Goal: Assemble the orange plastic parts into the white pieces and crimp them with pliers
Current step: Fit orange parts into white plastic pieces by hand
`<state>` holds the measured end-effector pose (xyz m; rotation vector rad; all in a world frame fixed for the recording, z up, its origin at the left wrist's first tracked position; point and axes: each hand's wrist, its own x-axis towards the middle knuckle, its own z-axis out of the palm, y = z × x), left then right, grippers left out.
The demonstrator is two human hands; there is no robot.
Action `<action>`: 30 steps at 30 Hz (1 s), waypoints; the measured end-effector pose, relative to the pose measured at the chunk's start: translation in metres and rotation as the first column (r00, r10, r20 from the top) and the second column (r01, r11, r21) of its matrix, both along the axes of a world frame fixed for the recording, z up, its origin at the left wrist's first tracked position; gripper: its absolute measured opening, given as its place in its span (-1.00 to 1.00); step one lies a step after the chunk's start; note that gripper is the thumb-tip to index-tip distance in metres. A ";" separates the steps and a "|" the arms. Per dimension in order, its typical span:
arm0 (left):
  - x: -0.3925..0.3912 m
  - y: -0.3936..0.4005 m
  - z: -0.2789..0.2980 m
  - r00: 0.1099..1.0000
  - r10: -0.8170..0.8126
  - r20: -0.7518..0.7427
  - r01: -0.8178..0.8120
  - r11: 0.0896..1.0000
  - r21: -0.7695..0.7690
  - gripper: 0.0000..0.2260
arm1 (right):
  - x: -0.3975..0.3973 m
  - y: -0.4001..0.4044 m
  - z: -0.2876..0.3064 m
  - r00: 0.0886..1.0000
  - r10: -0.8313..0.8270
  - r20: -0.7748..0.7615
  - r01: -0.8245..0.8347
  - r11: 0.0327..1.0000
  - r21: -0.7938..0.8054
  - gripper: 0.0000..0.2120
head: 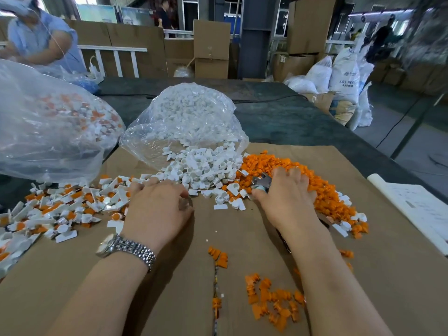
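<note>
Orange parts [322, 190] sit heaped right of centre, white pieces [201, 170] spill beside them, both within reach.
Finished pairs [65, 207] lie far left, likely pushed clear; left hand [157, 204] rests there, fingers curled, contents hidden; right hand [286, 200] grips the pliers [260, 181], fingertips in the orange heap, probably fetching one.

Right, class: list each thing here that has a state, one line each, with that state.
Left hand: fingers curled, on the assembled pieces.
Right hand: grips the pliers.
Bag of white pieces: open, spilling onto the cardboard.
Orange parts: loose heap.
</note>
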<state>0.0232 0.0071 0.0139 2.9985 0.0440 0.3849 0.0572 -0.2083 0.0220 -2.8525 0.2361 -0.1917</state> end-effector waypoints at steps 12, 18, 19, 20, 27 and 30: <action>0.000 -0.008 0.003 0.997 -0.061 0.051 0.079 0.715 -0.694 -0.89 | -0.005 0.019 -0.012 0.905 0.418 0.085 -0.410 0.907 -0.092 -0.81; 0.000 -0.010 0.010 0.993 -0.080 -0.088 -0.073 0.171 -0.983 -0.92 | -0.003 0.021 -0.008 0.922 0.383 0.064 -0.378 0.922 -0.080 -0.88; -0.001 -0.010 0.011 0.990 -0.102 -0.102 -0.093 0.086 -0.992 -0.90 | -0.002 0.021 -0.008 0.925 0.376 0.056 -0.371 0.925 -0.084 -0.87; -0.001 -0.010 0.012 0.987 -0.122 -0.107 -0.105 0.017 -0.994 -0.86 | -0.002 0.020 -0.007 0.927 0.373 0.049 -0.368 0.926 -0.090 -0.85; 0.002 -0.009 0.014 0.965 -0.226 -0.134 -0.193 -0.262 -0.945 -0.84 | -0.003 0.020 -0.005 0.913 0.369 0.174 -0.380 0.925 0.029 -0.92; 0.002 -0.008 0.013 0.967 -0.228 -0.110 -0.174 -0.283 -0.943 -0.82 | -0.005 0.021 0.000 0.907 0.332 0.258 -0.398 0.878 0.266 -0.94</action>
